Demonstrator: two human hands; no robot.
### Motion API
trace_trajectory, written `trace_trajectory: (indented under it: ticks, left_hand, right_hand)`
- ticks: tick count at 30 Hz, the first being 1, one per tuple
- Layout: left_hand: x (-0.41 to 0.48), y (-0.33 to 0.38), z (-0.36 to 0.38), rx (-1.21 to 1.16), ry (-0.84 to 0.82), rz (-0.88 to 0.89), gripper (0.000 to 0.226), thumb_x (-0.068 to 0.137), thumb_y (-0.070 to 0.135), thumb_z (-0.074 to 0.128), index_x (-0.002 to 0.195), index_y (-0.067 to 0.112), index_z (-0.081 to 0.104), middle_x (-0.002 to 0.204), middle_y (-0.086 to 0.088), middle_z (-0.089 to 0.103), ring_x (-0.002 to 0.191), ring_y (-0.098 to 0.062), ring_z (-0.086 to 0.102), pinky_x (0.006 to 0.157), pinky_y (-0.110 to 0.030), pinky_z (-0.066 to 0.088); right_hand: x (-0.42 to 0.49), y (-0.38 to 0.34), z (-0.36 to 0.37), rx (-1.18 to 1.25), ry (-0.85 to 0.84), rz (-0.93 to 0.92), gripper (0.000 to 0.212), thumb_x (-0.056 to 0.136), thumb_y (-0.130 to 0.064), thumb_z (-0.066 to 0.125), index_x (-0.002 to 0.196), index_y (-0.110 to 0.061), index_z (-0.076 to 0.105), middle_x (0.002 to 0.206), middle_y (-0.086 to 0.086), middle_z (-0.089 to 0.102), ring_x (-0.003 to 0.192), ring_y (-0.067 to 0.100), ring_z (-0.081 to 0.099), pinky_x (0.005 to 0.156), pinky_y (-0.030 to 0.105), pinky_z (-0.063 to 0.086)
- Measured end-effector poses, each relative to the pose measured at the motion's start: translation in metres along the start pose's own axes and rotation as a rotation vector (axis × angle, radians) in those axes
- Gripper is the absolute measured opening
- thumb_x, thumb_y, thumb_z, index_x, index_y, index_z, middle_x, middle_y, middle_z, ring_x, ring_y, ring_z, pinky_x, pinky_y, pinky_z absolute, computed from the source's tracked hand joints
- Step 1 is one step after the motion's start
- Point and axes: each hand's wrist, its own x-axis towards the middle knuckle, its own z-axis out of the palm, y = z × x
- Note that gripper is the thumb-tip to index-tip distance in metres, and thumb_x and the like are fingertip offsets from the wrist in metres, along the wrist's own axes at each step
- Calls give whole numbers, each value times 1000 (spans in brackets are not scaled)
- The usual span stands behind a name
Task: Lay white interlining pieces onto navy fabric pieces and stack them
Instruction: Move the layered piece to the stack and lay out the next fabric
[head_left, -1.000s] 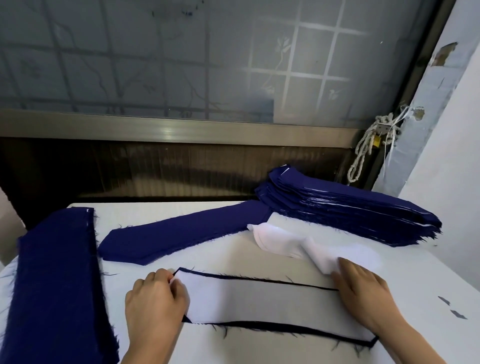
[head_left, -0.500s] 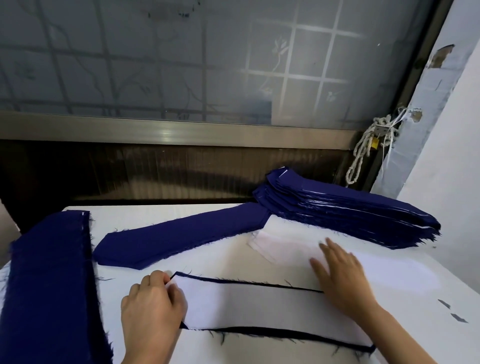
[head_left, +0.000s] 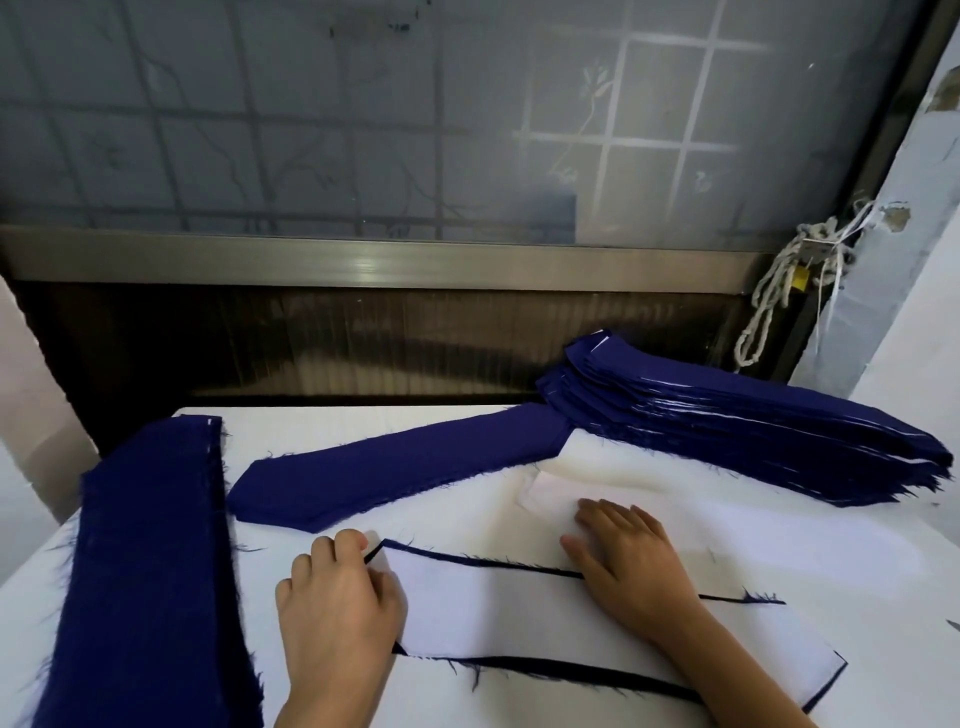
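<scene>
Both hands lie low on the near half of the white table, forearms coming in from the bottom edge. The left hand is knuckles-up with its fingers curled over the pointed left end of the white interlining piece, thumb resting on the white. Whether it pinches the layers or only pins them down is hidden under the hand, so I cannot tell. The right hand is angled in from the lower right. It is flat and relaxed, with straight fingers spread slightly and pointing up-left. Its heel crosses the far edge of the navy fabric piece.

That navy piece lies nearest the person. The interlining covers most of it, so only thin, frayed dark borders show along both long sides.

The right fingertips rest on the loose interlining pile just beyond, white on the white table and hard to outline. To the left, a tall stack of navy strips runs away from the person. A pointed navy piece lies diagonally across the middle. Its far end touches the layered stack at the right rear, where thin white edges show between the navy layers.

Behind the table are a metal rail and frosted glass. A knotted rope hangs at the right corner.
</scene>
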Motion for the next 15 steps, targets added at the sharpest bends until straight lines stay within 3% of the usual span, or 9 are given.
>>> trace_trajectory:
  ticks: [4,7,10,15]
  left_hand:
    - [31,-5,-13,166,1,27,29,88,31,62,114,18,63,107,-4,59,100,-27,54,83,-38,40]
    - [87,-16,-22,231,20,-12,30,96,37,53,116,17,64,116,-6,60,109,-29,53,89,-40,40]
    - [132,-29,-23,354,-81,-80,38,98,41,51,121,14,62,121,-8,58,115,-30,53,92,-41,43]
    - [156,-43,-8,484,-171,-73,29,98,36,53,118,17,64,118,-6,61,113,-27,55,92,-38,43]
  right_hand:
    - [0,-3,0,-8,25,3,73,92,-67,11,142,-26,45,149,-8,44,141,12,33,121,32,11]
    - [-1,-4,-2,1,65,1,72,92,-67,13,134,-24,54,140,-5,55,133,15,44,117,34,21]
    - [-1,-5,-5,13,99,-3,67,92,-65,17,120,-24,61,126,-6,62,118,15,53,107,32,33]
    - [-2,-6,-7,16,104,15,49,93,-58,29,106,-24,61,112,-7,65,104,17,57,95,32,38]
